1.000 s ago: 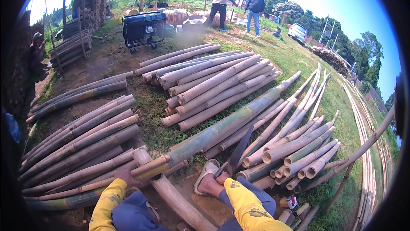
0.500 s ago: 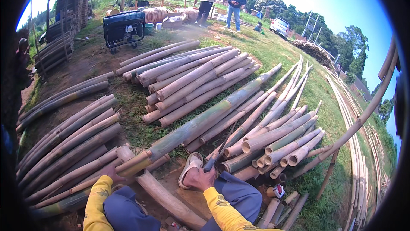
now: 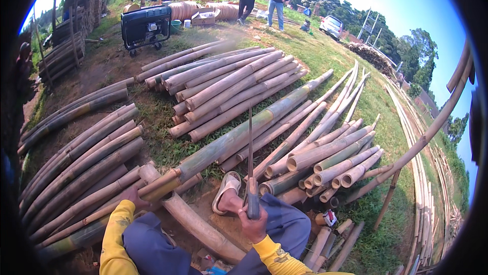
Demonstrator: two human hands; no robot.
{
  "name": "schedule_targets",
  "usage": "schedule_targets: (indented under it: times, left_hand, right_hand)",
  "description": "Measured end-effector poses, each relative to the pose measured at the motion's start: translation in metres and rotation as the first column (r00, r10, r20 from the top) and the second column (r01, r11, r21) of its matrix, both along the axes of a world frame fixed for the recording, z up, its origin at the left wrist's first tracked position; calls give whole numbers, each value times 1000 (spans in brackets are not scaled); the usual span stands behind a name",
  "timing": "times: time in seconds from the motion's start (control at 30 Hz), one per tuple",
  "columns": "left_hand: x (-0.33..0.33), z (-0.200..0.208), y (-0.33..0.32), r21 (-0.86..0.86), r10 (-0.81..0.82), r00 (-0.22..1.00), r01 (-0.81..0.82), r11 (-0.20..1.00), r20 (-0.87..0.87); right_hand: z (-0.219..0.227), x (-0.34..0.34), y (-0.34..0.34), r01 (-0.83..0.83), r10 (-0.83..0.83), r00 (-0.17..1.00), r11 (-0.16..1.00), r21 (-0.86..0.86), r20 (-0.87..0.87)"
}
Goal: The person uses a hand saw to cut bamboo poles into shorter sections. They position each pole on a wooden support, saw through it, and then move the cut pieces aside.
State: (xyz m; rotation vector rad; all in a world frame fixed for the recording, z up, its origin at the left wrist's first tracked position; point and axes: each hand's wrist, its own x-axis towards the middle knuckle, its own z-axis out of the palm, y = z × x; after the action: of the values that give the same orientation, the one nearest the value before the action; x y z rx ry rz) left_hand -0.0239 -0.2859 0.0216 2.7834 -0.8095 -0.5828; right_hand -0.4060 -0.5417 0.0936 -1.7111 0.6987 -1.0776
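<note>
You are gripping a long-bladed tool [image 3: 250,148] upright in your right hand [image 3: 253,224] while your left hand [image 3: 133,197] is bearing on a bamboo pole [image 3: 218,154].

Your right fist is clenching the tool's handle just to the near right of the sandalled foot [image 3: 229,193], its forearm reaching in from the near right and the blade pointing far, passing in front of the pole's line of view. Your left forearm is coming up from the near left, the hand lying along the pole's near left stretch; its fingers are partly hiding, so you cannot tell how tightly they are closing. The pole is running from near left to far right, crossing over a thicker bamboo length [image 3: 203,230].
</note>
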Motion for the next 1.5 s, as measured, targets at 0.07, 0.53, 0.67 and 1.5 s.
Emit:
schedule_targets:
  times: [0.07, 0.53, 0.67, 1.5]
  left_hand:
    - [0, 5, 0, 20, 0, 1000, 1, 1000, -28]
    - [2, -1, 5, -6, -28, 1000, 28, 1000, -1]
    - [2, -8, 1, 29, -37, 999, 36, 999, 16]
    - [5, -31, -2, 35, -33, 999, 32, 999, 30]
  right_hand:
    - [12, 3, 9, -45, 45, 999, 999, 8, -8]
    - [34, 12, 54, -258, 258, 957, 966, 14, -131]
    - [35, 6, 50, -277, 279, 956, 960, 35, -92]
    - [33, 33, 17, -441, 445, 887, 895, 61, -122]
